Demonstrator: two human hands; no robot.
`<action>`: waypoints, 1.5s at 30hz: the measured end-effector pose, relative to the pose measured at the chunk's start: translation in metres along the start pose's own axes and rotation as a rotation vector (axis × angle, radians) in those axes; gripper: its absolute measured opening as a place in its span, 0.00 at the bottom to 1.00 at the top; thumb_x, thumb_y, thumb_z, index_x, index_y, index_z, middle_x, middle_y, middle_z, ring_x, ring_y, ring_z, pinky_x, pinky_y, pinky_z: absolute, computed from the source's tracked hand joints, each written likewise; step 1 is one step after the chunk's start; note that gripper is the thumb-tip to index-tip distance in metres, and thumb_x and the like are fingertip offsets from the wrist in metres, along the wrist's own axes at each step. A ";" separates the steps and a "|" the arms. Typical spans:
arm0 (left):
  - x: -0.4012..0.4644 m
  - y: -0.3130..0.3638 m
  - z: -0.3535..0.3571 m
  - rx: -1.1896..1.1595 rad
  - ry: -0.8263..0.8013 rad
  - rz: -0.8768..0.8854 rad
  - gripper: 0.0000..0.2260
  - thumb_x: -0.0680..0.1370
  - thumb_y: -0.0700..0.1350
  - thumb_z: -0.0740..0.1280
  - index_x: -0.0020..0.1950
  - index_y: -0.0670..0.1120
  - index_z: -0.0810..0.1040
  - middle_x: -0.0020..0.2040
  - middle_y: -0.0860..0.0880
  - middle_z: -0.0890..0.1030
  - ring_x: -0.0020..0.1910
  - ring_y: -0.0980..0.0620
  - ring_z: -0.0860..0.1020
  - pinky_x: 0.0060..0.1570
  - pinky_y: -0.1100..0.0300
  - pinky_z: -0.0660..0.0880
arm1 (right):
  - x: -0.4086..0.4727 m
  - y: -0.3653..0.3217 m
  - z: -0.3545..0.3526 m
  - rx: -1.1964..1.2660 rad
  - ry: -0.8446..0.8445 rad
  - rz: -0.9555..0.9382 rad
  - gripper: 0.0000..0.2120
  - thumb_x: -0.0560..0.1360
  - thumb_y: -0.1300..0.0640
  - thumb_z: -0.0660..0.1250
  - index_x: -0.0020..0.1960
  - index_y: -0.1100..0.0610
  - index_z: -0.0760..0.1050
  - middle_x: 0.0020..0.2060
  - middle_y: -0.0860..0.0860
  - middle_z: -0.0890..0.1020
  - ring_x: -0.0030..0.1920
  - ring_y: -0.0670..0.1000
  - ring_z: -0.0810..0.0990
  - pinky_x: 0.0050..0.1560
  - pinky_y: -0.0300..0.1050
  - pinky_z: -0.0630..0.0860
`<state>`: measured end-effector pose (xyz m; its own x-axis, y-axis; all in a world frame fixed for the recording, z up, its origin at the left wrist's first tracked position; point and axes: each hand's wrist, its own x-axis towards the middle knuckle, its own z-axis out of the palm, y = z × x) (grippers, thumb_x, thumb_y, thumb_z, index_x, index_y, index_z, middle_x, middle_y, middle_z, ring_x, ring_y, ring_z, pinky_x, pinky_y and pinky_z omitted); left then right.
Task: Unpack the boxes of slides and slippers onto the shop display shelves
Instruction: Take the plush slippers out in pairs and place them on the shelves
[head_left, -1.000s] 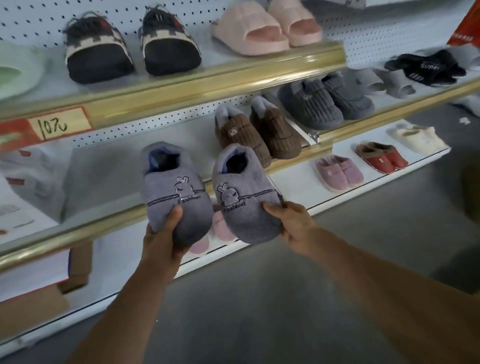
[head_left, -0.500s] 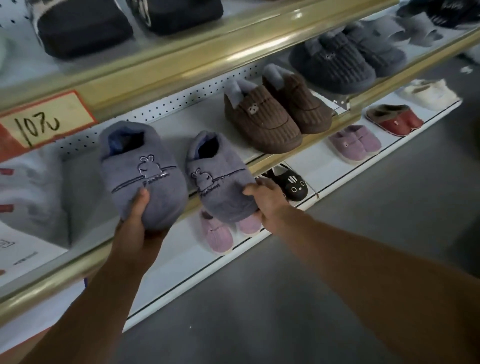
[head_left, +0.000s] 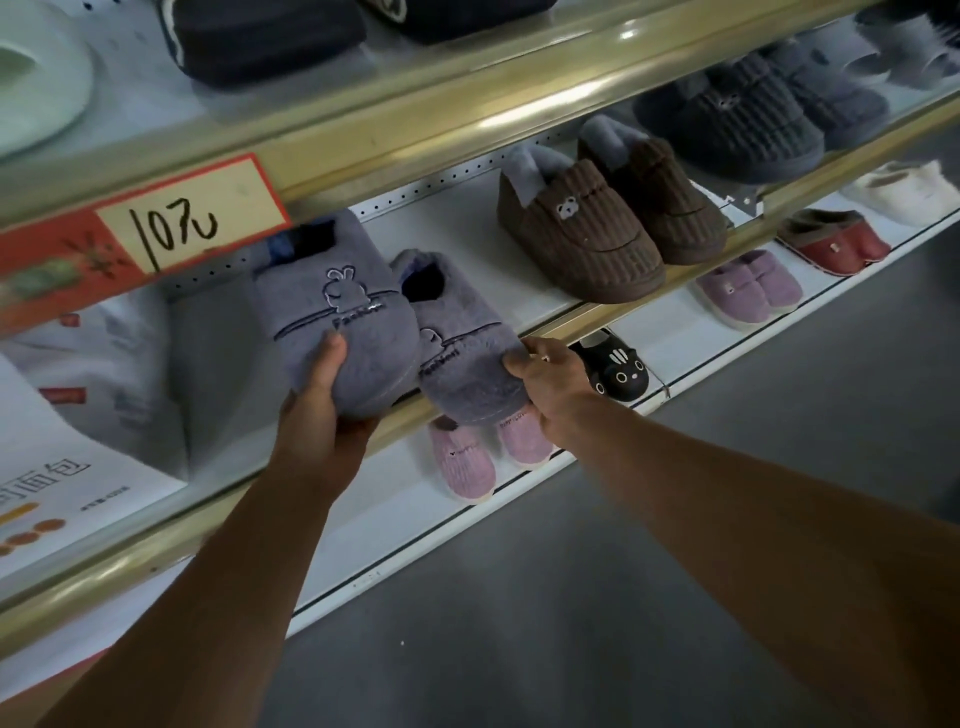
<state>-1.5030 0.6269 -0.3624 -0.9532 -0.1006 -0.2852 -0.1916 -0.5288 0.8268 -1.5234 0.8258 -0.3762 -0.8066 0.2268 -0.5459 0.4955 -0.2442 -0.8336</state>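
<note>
I hold a pair of grey-lilac plush slippers with an embroidered rabbit on each. My left hand (head_left: 324, 410) grips the toe of the left slipper (head_left: 332, 306), thumb on top. My right hand (head_left: 550, 382) grips the toe of the right slipper (head_left: 462, 343). Both slippers lie side by side, heels pointing into the middle shelf (head_left: 467, 244), toes over its gold front rail (head_left: 566, 325). Whether their soles rest on the shelf board is hard to tell.
A brown ribbed slipper pair (head_left: 602, 223) stands to the right on the same shelf, dark grey ones (head_left: 737, 124) beyond. Pink (head_left: 467, 462), black cat-face (head_left: 618, 371), lilac (head_left: 748, 286) and red (head_left: 831, 241) slippers sit on the bottom shelf. A price tag (head_left: 182, 218) hangs above; white bags (head_left: 104, 374) lie left.
Both hands have carried the slippers forward and down into the middle shelf, and the two slippers have come closer together. The view has moved nearer to the shelves.
</note>
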 end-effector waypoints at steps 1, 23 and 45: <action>0.002 0.000 0.003 0.005 -0.005 -0.004 0.22 0.79 0.50 0.67 0.71 0.47 0.73 0.64 0.47 0.80 0.62 0.47 0.80 0.54 0.53 0.80 | -0.002 0.000 0.002 -0.019 0.006 -0.006 0.17 0.74 0.64 0.69 0.62 0.56 0.75 0.53 0.55 0.80 0.52 0.55 0.79 0.58 0.51 0.77; 0.010 -0.011 0.054 0.817 0.211 0.280 0.32 0.75 0.58 0.70 0.73 0.44 0.68 0.67 0.44 0.72 0.64 0.46 0.73 0.65 0.52 0.71 | -0.009 -0.035 -0.005 0.131 0.004 -0.049 0.20 0.75 0.61 0.69 0.65 0.58 0.72 0.55 0.55 0.80 0.44 0.52 0.81 0.46 0.50 0.81; 0.048 -0.001 0.037 2.057 -0.096 0.015 0.67 0.51 0.76 0.73 0.79 0.51 0.41 0.79 0.47 0.45 0.78 0.44 0.43 0.73 0.38 0.56 | 0.030 -0.033 -0.037 0.015 -0.031 0.144 0.23 0.74 0.63 0.68 0.67 0.53 0.68 0.64 0.54 0.70 0.61 0.61 0.73 0.50 0.57 0.79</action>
<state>-1.5575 0.6535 -0.3594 -0.9502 -0.0239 -0.3106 -0.0457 0.9970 0.0631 -1.5523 0.8754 -0.3682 -0.7374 0.1589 -0.6565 0.6021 -0.2857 -0.7455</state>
